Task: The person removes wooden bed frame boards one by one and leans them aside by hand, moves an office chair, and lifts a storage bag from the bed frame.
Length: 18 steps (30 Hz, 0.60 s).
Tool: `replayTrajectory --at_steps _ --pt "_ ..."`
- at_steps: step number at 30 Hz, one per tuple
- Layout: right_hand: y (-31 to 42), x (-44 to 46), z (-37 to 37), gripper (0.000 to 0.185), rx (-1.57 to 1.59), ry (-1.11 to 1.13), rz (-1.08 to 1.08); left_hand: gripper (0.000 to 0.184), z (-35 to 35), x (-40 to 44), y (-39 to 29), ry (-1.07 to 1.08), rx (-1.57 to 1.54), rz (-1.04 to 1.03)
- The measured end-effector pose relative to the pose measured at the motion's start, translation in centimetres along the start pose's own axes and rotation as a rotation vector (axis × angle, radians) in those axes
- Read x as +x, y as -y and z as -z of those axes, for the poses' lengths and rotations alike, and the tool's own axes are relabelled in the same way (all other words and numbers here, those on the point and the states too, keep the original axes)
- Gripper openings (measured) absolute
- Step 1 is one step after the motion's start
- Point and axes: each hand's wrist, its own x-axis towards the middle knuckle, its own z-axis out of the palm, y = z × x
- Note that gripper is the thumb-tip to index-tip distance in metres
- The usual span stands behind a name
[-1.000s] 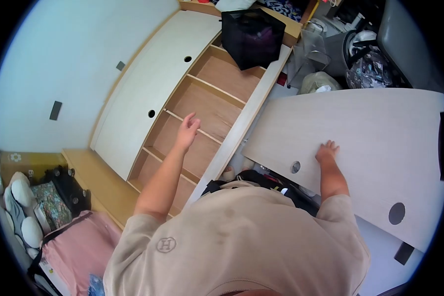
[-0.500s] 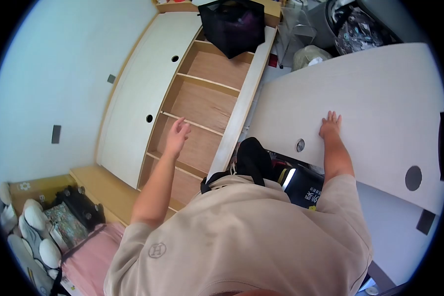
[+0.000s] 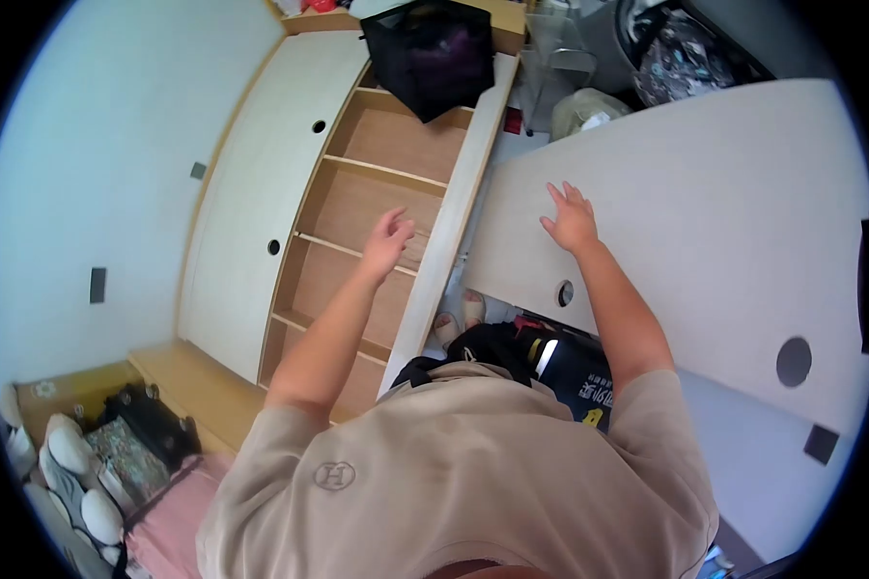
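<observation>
My left hand (image 3: 389,241) hangs over the open compartments of a wooden bed-like base (image 3: 381,188), fingers loosely bent and nothing in them. Thin wooden dividers split this base into several shallow bays. Beside it, pale lid panels (image 3: 251,164) with round black finger holes lie along the wall. My right hand (image 3: 572,220) is over the left part of a large pale board (image 3: 714,212), its fingers spread and holding nothing. Whether it touches the board I cannot tell. A round hole (image 3: 565,293) and a grey disc (image 3: 794,362) show in that board.
A black bag (image 3: 430,58) sits on the far end of the base. Behind the board stand a grey bin (image 3: 772,34) and a beige bag (image 3: 587,111). A dark printed bag (image 3: 577,376) is by my waist. Pink fabric (image 3: 179,511) and plush things lie lower left.
My right hand has moved left across the pale board, away from its flat-handed spot. My left hand has shifted right over the compartments. My sandalled feet now show below.
</observation>
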Motion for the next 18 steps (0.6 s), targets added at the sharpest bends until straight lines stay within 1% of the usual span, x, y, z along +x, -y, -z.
replayTrajectory --at_steps 3,7,9,13,16,18 --pt "0.1 2.3 -0.5 0.069 0.081 -0.021 0.065 0.051 -0.6 0.6 -1.4 -0.005 0.004 -0.010" --pt "-0.6 4.3 -1.6 0.069 0.196 -0.084 0.121 0.051 1.6 0.3 -3.8 -0.138 -0.017 -0.048" --pt "-1.3 5.0 -1.6 0.070 0.215 -0.049 0.117 0.051 3.4 -1.1 -5.2 -0.252 -0.045 -0.053" --pt "-2.7 5.8 -3.4 0.073 0.197 -0.009 0.116 0.052 5.8 -4.2 -5.3 -0.391 -0.055 -0.060" --pt "-3.5 6.3 -4.0 0.075 0.197 0.001 0.118 0.052 6.5 -5.3 -4.9 -0.436 -0.092 -0.044" --pt "-3.9 6.8 -4.1 0.075 0.201 0.001 0.104 0.050 6.8 -5.7 -5.5 -0.466 -0.087 -0.077"
